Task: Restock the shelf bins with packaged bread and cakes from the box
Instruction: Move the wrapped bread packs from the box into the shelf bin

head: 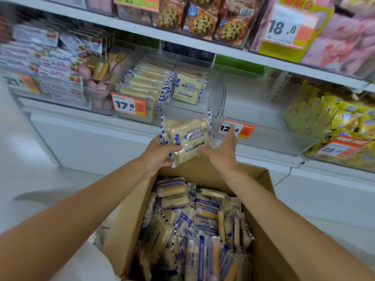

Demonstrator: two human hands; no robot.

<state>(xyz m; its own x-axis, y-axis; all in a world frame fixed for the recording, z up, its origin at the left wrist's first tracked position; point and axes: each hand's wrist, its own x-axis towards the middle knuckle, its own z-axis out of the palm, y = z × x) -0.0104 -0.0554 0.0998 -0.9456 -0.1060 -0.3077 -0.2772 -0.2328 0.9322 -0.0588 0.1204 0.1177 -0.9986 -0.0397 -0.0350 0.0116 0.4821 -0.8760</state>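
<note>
Now left hand (160, 153) pinched bread packet (187, 138) by lower-left corner; right hand (223, 151) spread flat beside right edge. Matching bin (182, 113) lay straight ahead, just above packet.

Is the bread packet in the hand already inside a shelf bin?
No, the left hand holds the bread packet above the box, in front of the shelf bin, not inside it.

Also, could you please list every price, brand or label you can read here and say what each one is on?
"17.8": bread bin tag.
"18.8": top-shelf tag.
"25.8": yellow-packet bin tag.
"12.8": clear bin tag, partly behind the right hand.
"21": far-left tag, rest blurred.
Print on the held packet and cookie packs: too blurred to read.
</note>
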